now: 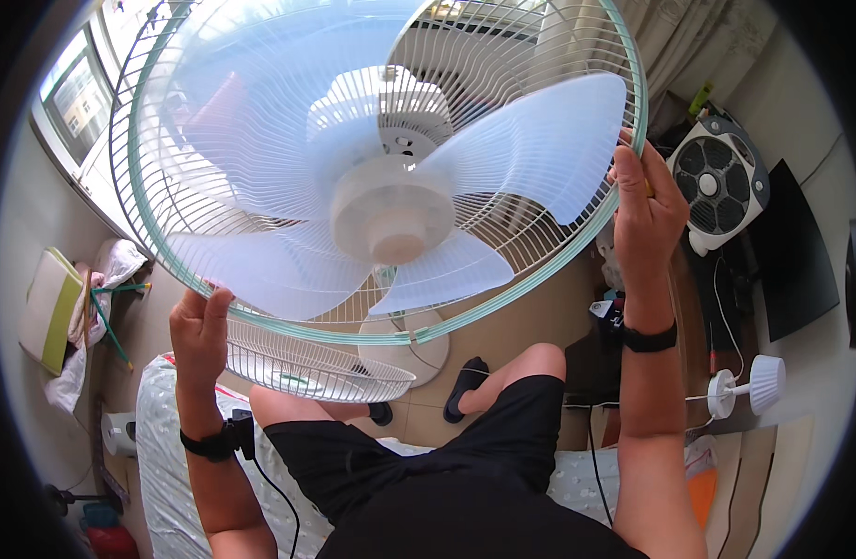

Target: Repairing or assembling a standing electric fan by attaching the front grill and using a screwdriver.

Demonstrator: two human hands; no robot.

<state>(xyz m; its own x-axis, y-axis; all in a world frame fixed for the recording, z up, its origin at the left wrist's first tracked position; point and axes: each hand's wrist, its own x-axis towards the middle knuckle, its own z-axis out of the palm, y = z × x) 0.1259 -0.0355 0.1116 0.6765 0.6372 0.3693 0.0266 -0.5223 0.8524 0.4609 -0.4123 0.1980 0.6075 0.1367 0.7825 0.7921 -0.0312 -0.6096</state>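
Note:
A large pedestal fan stands in front of me, its pale blue translucent blades (540,140) showing around a whitish central hub (395,210). Behind the blades is a round wire grille with a pale green rim (502,306). My left hand (200,340) pinches that rim at its lower left. On the right side, my right hand (650,210) grips the rim with the thumb in front and the fingers mostly hidden behind. Below, a second white wire grille (321,368) sits tilted by my left thigh. The fan's round white base (423,359) is on the floor, partly covered.
A box fan (721,177) and a dark flat screen (796,252) stand at the right. Near them is a small white lamp-like object (749,387). Several bags and a folding stool (111,312) are at the left. Under me is a patterned bed cover (162,438).

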